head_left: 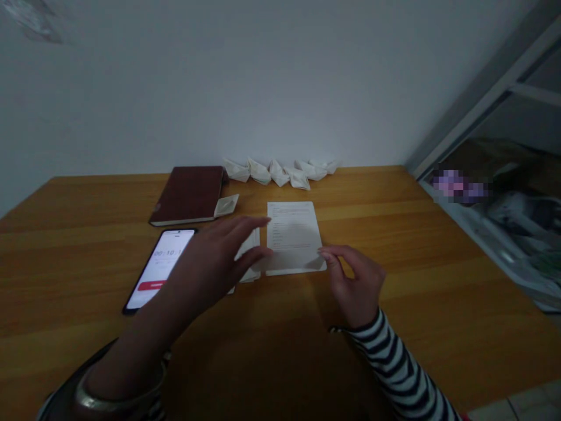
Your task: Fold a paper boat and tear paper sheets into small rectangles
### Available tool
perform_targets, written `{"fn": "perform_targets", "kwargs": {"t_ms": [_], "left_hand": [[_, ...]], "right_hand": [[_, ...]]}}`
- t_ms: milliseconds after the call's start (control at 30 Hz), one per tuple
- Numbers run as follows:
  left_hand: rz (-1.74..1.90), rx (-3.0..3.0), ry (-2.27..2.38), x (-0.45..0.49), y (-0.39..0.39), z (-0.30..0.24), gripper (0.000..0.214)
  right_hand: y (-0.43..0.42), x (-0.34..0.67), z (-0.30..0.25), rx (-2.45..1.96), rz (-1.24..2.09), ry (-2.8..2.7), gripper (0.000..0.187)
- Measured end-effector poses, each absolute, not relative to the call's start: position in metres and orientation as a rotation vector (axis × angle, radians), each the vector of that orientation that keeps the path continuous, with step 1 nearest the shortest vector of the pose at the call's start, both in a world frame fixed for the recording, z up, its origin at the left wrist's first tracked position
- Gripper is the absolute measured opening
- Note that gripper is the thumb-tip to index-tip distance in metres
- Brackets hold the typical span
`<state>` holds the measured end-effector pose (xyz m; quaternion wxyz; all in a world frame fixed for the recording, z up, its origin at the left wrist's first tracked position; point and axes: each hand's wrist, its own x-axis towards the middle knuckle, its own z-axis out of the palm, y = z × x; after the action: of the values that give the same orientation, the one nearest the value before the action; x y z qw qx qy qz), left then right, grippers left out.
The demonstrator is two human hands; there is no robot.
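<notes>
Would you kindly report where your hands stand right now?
Left hand at white paper stack; right hand touching printed sheet; phone beside left hand.

The left hand point(214, 263) covers part of the phone point(164, 266) and most of a stack of papers point(250, 257). The print on the white sheet point(293, 234) is too small to read. A purple patch point(459, 186) at the right of the frame is blurred. The striped sleeve point(397, 368) runs off the bottom edge.

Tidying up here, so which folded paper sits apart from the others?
The flat folded paper beside the corner of the maroon notebook; the other paper boats stand in a row along the wall behind it.
</notes>
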<state>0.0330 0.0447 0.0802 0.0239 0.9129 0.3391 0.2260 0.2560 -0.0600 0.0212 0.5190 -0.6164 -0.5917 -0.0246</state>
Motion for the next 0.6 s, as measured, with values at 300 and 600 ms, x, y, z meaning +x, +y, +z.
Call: {"fn": "perform_targets", "kwargs": {"t_ms": [300, 600], "left_hand": [[0.537, 3.025, 0.842, 0.049, 0.032, 0.072, 0.026], [0.478, 3.013, 0.672, 0.062, 0.016, 0.064, 0.028]], "right_hand": [[-0.056, 0.255, 0.023, -1.466, -0.027, -1.504, 0.013], [-0.063, 0.227, 0.021, -1.321, -0.209, -1.741, 0.014]]}}
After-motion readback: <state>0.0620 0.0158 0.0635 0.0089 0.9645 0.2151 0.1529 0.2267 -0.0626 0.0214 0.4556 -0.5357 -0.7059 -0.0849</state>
